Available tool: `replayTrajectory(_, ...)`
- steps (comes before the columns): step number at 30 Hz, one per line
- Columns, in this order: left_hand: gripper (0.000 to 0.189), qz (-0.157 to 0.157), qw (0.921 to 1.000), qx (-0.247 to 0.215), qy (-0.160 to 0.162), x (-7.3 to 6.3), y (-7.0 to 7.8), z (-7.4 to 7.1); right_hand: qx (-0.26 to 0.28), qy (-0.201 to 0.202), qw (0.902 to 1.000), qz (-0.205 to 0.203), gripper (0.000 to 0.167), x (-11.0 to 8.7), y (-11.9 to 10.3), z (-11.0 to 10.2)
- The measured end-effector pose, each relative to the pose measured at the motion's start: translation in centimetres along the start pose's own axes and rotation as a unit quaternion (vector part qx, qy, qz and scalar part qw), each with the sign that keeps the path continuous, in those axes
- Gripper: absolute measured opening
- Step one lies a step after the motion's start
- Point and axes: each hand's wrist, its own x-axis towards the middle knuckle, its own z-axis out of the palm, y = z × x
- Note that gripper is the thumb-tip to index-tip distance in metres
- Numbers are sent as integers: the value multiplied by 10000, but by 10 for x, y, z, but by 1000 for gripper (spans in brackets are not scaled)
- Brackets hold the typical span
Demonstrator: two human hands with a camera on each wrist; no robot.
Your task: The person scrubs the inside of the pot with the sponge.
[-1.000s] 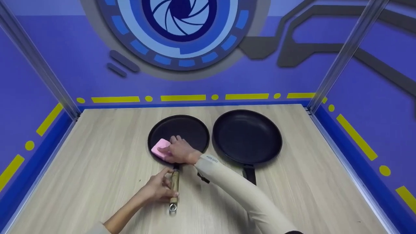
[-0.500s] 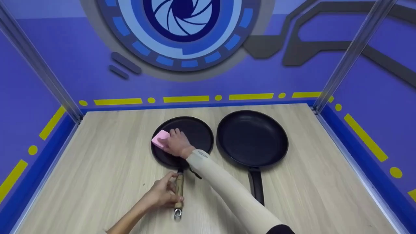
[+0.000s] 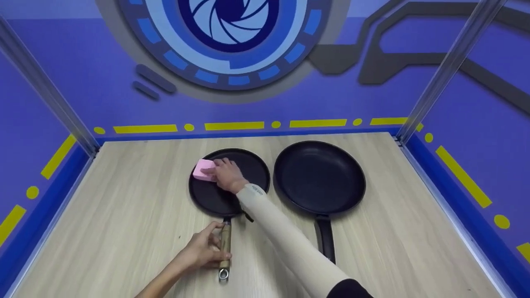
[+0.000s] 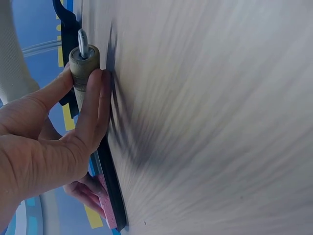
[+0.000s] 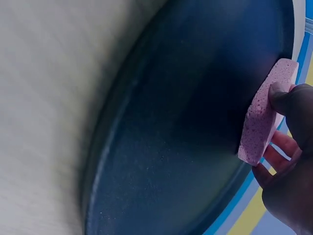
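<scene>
A flat black pan [image 3: 248, 169] lies on the table, its wooden handle [image 3: 225, 240] toward me. My left hand [image 3: 203, 248] grips that handle between thumb and fingers; a metal ring [image 4: 83, 43] caps its end in the left wrist view. My right hand [image 3: 228, 174] pinches a pink sponge [image 3: 203, 170] at the pan's left side, near the rim. In the right wrist view the porous sponge [image 5: 266, 115] is tilted against the dark pan surface [image 5: 171, 132], thumb on one face and fingers behind it.
A deeper black frying pan [image 3: 319, 178] sits close on the right, its black handle [image 3: 325, 238] partly behind my right sleeve [image 3: 290, 240]. The wooden table [image 3: 136, 198] is bounded by blue patterned walls [image 3: 248, 107] at the back and sides.
My right hand has slid the sponge away from me along the left side of the pan, from its near left part to its upper left. The left hand keeps its grip on the handle.
</scene>
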Motion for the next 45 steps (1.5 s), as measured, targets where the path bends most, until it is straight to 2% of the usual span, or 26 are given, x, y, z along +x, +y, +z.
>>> replayTrajectory(6,74,-80,9999,-47,-73,2,3,6,-292,493,9960,693,47,-11,30,8)
replayTrajectory(13,75,-50,9999,110,-7,-1,4,5,-364,821,9926,823,39,-16,48,11)
replayTrajectory(20,77,-241,9996,-96,-96,0,4,5,-514,972,9866,1205,35,-22,53,11)
replayTrajectory(25,75,-120,9999,47,-11,-2,2,7,-796,958,9859,1121,40,-29,49,15)
replayTrajectory(29,74,36,10000,22,3,-2,0,8,-971,629,9872,1098,55,-31,45,16)
replayTrajectory(32,74,80,10000,-3,0,-2,-1,8,-1002,332,9895,991,57,-31,40,15)
replayTrajectory(35,73,71,9999,-76,-10,-2,-2,7,-1077,64,9915,733,56,-31,32,14)
replayTrajectory(40,71,105,9997,-227,24,-3,-2,4,-1163,-40,9929,237,52,-33,15,11)
replayTrajectory(45,69,366,9986,333,165,-2,-1,-1,-1127,279,9925,-369,46,-39,-6,5)
